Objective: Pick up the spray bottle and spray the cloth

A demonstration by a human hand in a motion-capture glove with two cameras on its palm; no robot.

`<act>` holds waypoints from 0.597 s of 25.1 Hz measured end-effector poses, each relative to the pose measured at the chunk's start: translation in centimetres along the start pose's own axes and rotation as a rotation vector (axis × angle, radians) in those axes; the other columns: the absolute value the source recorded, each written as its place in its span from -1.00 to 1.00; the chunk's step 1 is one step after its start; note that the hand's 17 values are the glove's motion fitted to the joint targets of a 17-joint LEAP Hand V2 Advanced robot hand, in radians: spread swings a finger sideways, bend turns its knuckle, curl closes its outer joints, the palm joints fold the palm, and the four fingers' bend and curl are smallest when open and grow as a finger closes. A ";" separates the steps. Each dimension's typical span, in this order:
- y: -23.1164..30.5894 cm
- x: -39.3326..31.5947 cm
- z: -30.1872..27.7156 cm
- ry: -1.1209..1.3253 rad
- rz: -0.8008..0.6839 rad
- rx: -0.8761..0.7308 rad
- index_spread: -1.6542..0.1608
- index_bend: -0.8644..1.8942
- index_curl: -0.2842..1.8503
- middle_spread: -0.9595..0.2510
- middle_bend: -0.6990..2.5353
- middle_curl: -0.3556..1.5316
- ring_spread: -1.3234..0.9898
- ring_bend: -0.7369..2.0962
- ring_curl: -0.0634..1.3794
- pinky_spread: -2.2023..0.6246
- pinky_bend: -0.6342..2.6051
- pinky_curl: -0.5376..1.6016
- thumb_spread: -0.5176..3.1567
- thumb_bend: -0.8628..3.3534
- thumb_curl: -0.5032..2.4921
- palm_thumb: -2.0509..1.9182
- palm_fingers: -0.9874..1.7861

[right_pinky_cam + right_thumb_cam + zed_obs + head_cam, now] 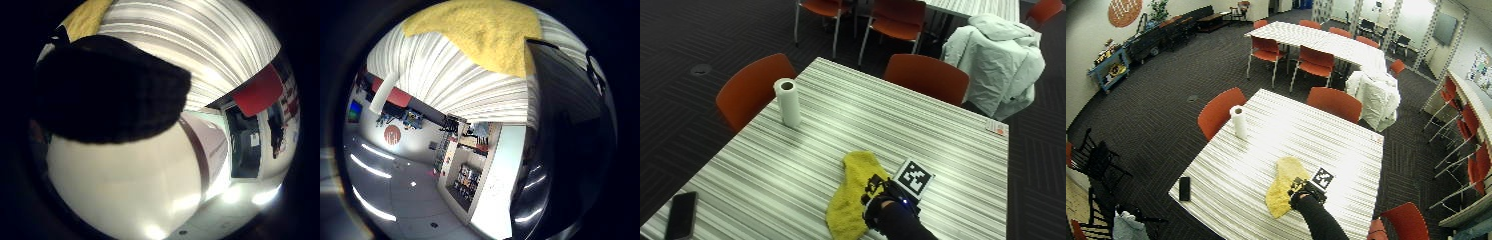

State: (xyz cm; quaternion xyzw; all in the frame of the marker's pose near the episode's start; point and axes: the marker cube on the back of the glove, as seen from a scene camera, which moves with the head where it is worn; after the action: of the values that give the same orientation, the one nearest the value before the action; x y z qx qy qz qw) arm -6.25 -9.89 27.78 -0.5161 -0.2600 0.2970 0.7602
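In the outside view we saw the gloved right hand (887, 205) at the lower centre of the frame, over the right edge of the yellow cloth (850, 197) on the striped table (840, 125). In the little finger side palm view a white spray bottle (135, 185) filled much of the frame, with a gloved finger (107, 90) curled across it, so we took the hand to be gripping it. A paper towel roll (788, 101) stood upright at upper left, and a phone (681, 215) lay at lower left.
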 end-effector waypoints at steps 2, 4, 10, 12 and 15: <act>0.5 -0.5 -0.2 -0.014 -0.035 0.004 0.70 -0.11 -0.19 0.52 -0.24 0.04 -0.01 -0.11 -0.13 0.52 -0.50 -0.17 -0.63 -0.60 -0.11 0.62 0.53; 0.9 -1.1 -0.5 -0.032 -0.091 0.025 0.70 -0.11 -0.19 0.52 -0.24 0.04 -0.01 -0.10 -0.13 0.52 -0.50 -0.17 -0.63 -0.60 -0.11 0.61 0.53; 2.1 -1.8 -0.8 -0.129 -0.355 0.115 0.70 -0.10 -0.18 0.51 -0.24 0.05 -0.01 -0.11 -0.12 0.52 -0.51 -0.16 -0.63 -0.60 -0.11 0.62 0.51; 2.6 -1.7 -1.1 -0.187 -0.466 0.147 0.69 -0.11 -0.18 0.51 -0.24 0.05 -0.01 -0.11 -0.12 0.52 -0.51 -0.16 -0.63 -0.60 -0.11 0.62 0.51; 3.4 -1.6 -1.3 -0.288 -0.654 0.225 0.69 -0.11 -0.18 0.51 -0.24 0.05 -0.02 -0.11 -0.11 0.52 -0.51 -0.16 -0.63 -0.60 -0.11 0.61 0.50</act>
State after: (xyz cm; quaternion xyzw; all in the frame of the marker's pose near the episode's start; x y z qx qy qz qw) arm -7.07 -10.89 23.99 -0.2717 -0.4810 0.1346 0.8226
